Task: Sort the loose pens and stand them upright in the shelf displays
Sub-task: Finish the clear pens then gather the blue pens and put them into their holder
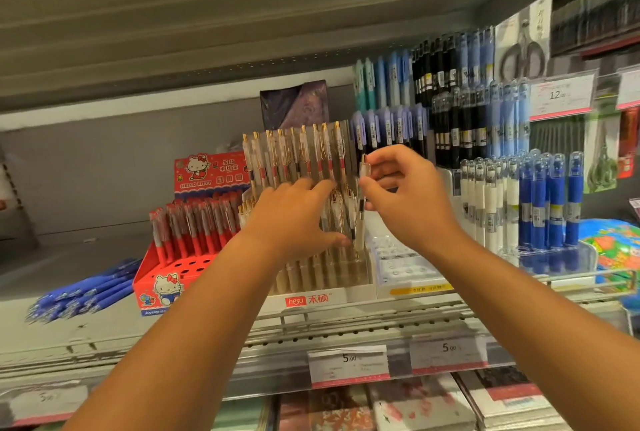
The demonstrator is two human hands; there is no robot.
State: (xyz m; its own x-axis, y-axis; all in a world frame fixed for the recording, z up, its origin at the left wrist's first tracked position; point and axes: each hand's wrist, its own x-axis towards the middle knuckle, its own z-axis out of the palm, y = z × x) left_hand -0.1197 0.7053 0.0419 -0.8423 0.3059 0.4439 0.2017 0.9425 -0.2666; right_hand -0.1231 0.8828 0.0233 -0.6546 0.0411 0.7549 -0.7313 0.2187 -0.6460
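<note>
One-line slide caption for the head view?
Restocking: right hand pinches a white pen upright at the hesu display; left hand touches its pens.

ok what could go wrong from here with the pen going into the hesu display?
1. Right hand pinches the white pen only at its top; the tip could swing and miss its slot in the hesu display.
2. Left hand is spread against standing pens; withdrawing could tip them.
</note>
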